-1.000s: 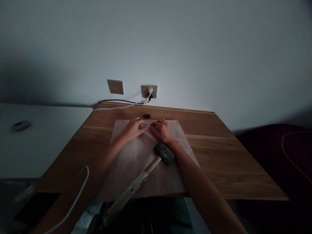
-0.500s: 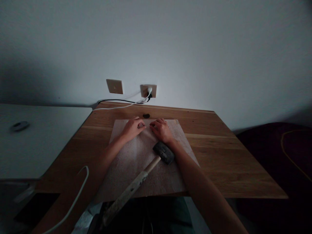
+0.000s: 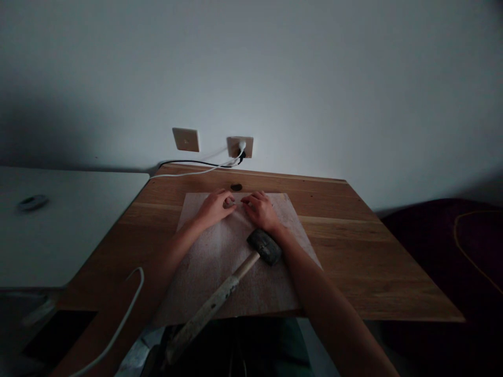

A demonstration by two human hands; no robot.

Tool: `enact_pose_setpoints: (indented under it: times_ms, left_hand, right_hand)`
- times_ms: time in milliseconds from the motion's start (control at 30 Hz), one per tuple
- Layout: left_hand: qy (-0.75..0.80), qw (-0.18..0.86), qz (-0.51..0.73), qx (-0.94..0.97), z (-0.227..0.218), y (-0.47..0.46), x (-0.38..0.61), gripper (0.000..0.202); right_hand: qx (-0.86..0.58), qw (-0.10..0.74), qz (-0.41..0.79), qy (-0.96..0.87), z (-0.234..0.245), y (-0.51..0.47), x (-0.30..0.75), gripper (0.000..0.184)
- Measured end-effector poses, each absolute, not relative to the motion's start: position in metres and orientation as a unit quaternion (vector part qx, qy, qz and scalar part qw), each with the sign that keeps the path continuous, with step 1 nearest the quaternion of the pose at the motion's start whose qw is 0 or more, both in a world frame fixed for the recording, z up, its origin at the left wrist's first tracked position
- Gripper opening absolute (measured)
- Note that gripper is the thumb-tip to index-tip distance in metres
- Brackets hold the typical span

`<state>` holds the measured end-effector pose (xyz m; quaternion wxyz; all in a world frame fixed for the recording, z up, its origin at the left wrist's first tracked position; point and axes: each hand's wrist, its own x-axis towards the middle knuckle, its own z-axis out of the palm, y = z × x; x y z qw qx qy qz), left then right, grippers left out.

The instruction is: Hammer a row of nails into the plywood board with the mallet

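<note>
Pale wall [image 3: 251, 63] rises behind a wooden tabletop [image 3: 353, 272], carrying a switch plate [image 3: 185, 139] and a socket plate [image 3: 239, 147]. A white cord [image 3: 196, 172] and a black cord [image 3: 188, 162] run from the socket plate along the tabletop's far edge. A white desk [image 3: 66, 225] stands left of the tabletop.

From the head view, a plywood sheet [image 3: 231, 262] lies flat on the tabletop, with a mallet [image 3: 236, 283] across its near part. The mallet's dark head sits just beside the right wrist, and its worn handle juts past the sheet's near edge. Both hands rest on the sheet's far part. The left hand [image 3: 215, 208] has curled fingers around a small grey bit [image 3: 230, 204], too small to name. The right hand [image 3: 261, 211] has loosely curved fingers close to it. Whether either hand grips anything, I cannot tell. Low, steady palms would likely keep the sheet from sliding.
</note>
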<state>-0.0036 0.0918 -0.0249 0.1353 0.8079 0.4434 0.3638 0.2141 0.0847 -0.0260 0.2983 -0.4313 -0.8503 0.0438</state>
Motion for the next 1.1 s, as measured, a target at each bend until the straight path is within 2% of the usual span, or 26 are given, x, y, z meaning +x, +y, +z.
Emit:
enact_pose_setpoints:
  times_ms: [267, 600, 1100]
  left_hand:
    - [0.428, 0.167, 0.363, 0.811, -0.0237, 0.0886, -0.0023, 0.021]
    - [0.421, 0.168, 0.377, 0.808, -0.0243, 0.0888, -0.0027, 0.009]
    - [0.426, 0.162, 0.381, 0.804, -0.0237, 0.0887, -0.0025, 0.01]
  right_hand:
    - [-0.431, 0.305, 0.049, -0.848, -0.0259, 0.0844, 0.215, 0.016]
    - [-0.423, 0.329, 0.049, -0.843, -0.0256, 0.084, 0.2145, 0.018]
    - [-0.414, 0.341, 0.047, -0.842, -0.0208, 0.0818, 0.214, 0.016]
